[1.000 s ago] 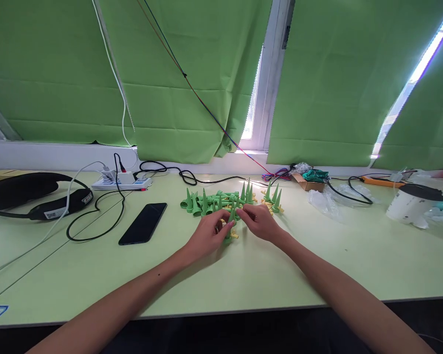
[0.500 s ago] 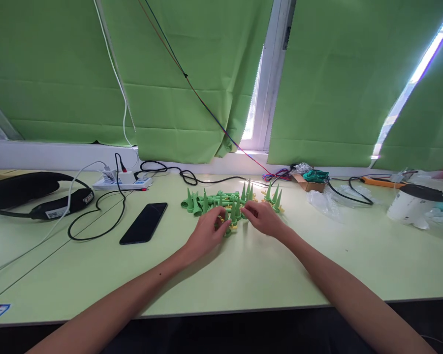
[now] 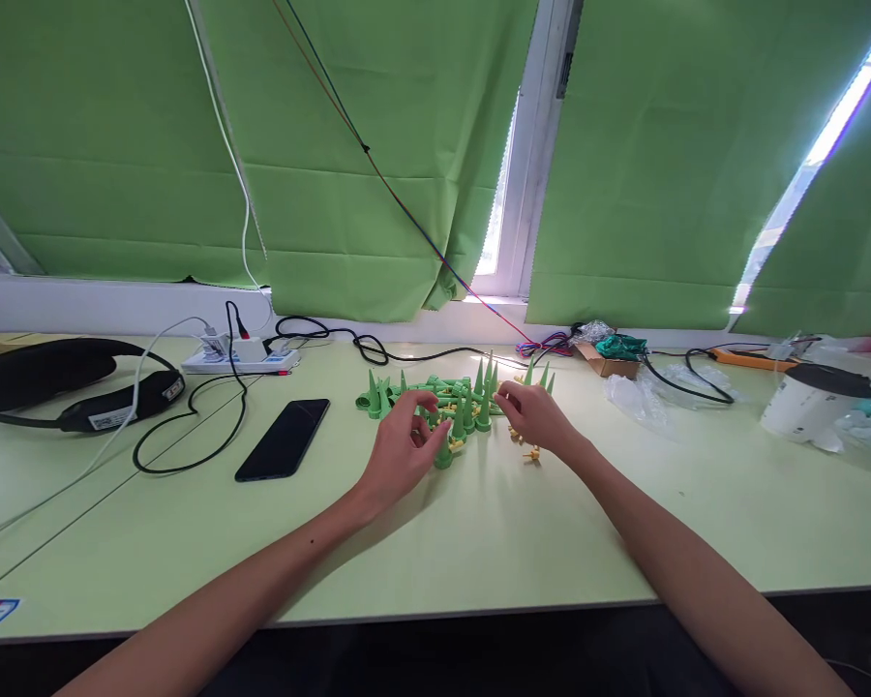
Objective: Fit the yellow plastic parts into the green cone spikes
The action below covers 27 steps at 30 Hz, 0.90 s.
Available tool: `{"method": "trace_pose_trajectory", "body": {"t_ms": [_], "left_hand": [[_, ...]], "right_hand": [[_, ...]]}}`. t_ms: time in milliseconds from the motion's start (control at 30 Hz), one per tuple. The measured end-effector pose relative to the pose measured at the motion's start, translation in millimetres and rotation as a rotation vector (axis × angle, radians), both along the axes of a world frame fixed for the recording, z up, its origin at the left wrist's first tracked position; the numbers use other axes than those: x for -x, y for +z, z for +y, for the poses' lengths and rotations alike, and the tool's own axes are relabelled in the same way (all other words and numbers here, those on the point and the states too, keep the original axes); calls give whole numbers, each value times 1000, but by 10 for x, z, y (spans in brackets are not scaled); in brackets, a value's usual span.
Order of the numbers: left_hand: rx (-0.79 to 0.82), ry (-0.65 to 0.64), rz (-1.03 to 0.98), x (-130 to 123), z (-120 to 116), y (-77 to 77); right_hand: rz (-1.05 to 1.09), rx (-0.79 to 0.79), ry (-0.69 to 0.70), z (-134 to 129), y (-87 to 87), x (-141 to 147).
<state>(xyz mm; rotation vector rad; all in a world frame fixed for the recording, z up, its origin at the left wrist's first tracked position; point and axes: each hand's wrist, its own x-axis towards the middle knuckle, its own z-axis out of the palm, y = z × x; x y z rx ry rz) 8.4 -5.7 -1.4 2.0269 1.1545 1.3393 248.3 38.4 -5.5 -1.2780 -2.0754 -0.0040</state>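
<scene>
Several green cone-shaped pieces (image 3: 483, 411) stand upright on the pale table, beside a pile of green parts lying flat (image 3: 446, 390). My left hand (image 3: 405, 447) is at the front left of the pile, thumb and fingers apart, next to an upright green cone (image 3: 443, 453). My right hand (image 3: 533, 414) is at the right of the cones with its fingers bent together; whether something small is between the fingertips is hidden. Small yellow pieces (image 3: 531, 454) lie under and in front of the right hand.
A black phone (image 3: 283, 440) lies at the left, with headphones (image 3: 123, 397), black cables and a white power strip (image 3: 243, 360) beyond it. Farther right are a small cardboard box (image 3: 608, 364), clear plastic bags (image 3: 635, 400) and a white cup with a black lid (image 3: 817, 405).
My right hand has moved right, away from the cones, uncovering one of them. My left hand has opened and shifted slightly left. Yellow pieces now show below my right hand.
</scene>
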Motion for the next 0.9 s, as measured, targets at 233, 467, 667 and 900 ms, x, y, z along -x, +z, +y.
{"method": "trace_pose_trajectory", "body": {"t_ms": [233,467,667,900], "left_hand": [[0,8,32,-5,2,-35],[-109,-21,-80,0,-30,-26],[-339,-261,220,-13,-70,-101],[-416,-303,359,0,-79,-108]], "right_hand": [[-187,190,-63,-10,65,-85],[-387,288,-170,-63,187,-116],[-395,576,-130,-110,243,-168],[-336,872,-58,-95,184,-236]]}}
